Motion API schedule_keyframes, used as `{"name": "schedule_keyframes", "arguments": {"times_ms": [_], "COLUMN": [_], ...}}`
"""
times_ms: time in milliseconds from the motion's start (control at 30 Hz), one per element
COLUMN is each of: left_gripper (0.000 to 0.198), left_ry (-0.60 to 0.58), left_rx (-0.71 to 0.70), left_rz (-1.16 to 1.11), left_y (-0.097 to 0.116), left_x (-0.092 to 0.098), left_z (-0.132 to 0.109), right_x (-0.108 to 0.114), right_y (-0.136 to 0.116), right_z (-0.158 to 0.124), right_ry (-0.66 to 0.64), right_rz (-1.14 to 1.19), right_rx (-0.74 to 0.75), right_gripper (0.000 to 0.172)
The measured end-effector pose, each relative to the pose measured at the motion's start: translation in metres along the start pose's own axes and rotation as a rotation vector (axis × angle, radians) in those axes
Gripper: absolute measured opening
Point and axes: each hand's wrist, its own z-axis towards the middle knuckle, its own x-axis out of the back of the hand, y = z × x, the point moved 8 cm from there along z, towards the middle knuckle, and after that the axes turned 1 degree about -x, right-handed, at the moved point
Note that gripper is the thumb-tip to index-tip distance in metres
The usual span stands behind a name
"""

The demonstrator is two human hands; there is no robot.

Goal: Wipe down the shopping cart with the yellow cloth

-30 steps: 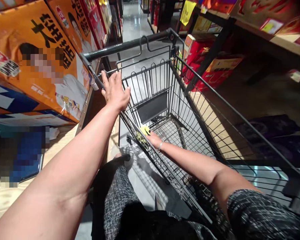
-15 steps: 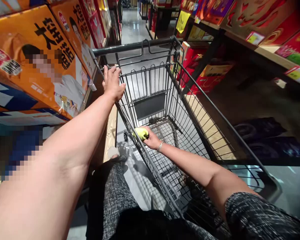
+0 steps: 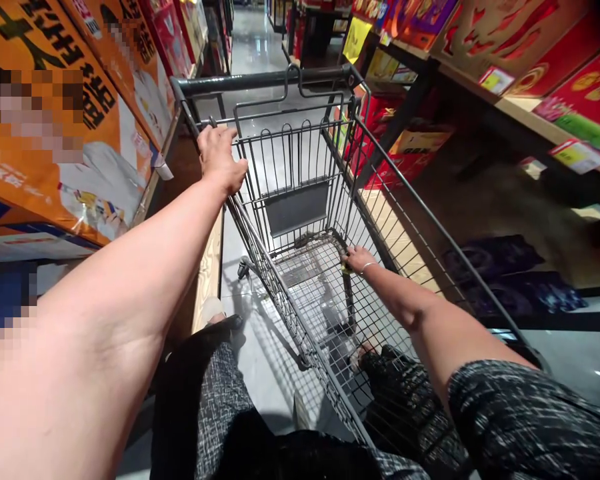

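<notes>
A grey wire shopping cart stands in front of me, its handle bar at the far end. My left hand rests on the cart's left side rim near the handle, fingers curled over the metal. Down inside the basket, my right hand, with a bracelet at the wrist, is low over the wire floor. A small bit of a yellow-green cloth shows under its fingers; the rest of the cloth is hidden by the hand.
Orange boxes are stacked on the left shelf. Red gift boxes fill the right shelf, with price tags along its edge. Shiny floor runs between the shelves beyond the cart. My legs are beside the cart.
My right hand has moved from the basket's left side across to the right, with the yellow-green cloth. My left hand stays on the rim. The view has shifted slightly.
</notes>
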Motion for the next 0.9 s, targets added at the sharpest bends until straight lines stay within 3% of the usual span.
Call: {"name": "schedule_keyframes", "arguments": {"times_ms": [100, 200, 267, 333, 367, 433, 533, 633, 733, 800, 900], "left_gripper": [0.078, 0.063, 0.051, 0.052, 0.055, 0.058, 0.056, 0.052, 0.048, 0.046, 0.047], "left_ry": [-0.001, 0.048, 0.056, 0.013, -0.033, -0.151, -0.265, -0.244, -0.181, -0.126, -0.057], "left_rx": [0.093, 0.178, 0.137, 0.050, 0.008, -0.056, -0.109, -0.119, -0.140, -0.167, -0.211], "left_rz": [0.055, 0.128, 0.195, 0.218, 0.209, 0.181, 0.174, 0.170, 0.126, 0.072, -0.002], "left_y": [0.004, 0.016, 0.033, 0.051, 0.059, 0.070, 0.077, 0.074, 0.071, 0.069, 0.068], "left_x": [0.004, 0.016, 0.023, 0.024, 0.021, 0.011, -0.002, -0.005, -0.004, -0.002, 0.001], "left_z": [-0.001, -0.009, -0.020, -0.036, -0.045, -0.065, -0.085, -0.089, -0.087, -0.087, -0.089], "right_x": [0.058, 0.154, 0.210, 0.236, 0.236, 0.209, 0.130, 0.049, -0.015, -0.040, -0.053], "right_y": [0.025, 0.049, 0.071, 0.084, 0.086, 0.080, 0.059, 0.037, 0.018, 0.012, 0.012], "right_z": [-0.003, -0.016, -0.034, -0.049, -0.053, -0.051, -0.038, -0.027, -0.023, -0.024, -0.026], "right_ry": [0.099, 0.423, 0.635, 0.729, 0.720, 0.602, 0.356, 0.222, 0.102, 0.063, 0.042], "right_rz": [-0.101, -0.211, -0.220, -0.235, -0.251, -0.291, -0.321, -0.238, -0.090, -0.019, 0.114], "right_rx": [-0.031, -0.108, -0.209, -0.230, -0.203, -0.108, -0.033, -0.065, -0.152, -0.238, -0.337], "right_gripper": [0.036, 0.043, 0.047, 0.050, 0.051, 0.048, 0.041, 0.042, 0.042, 0.039, 0.038]}}
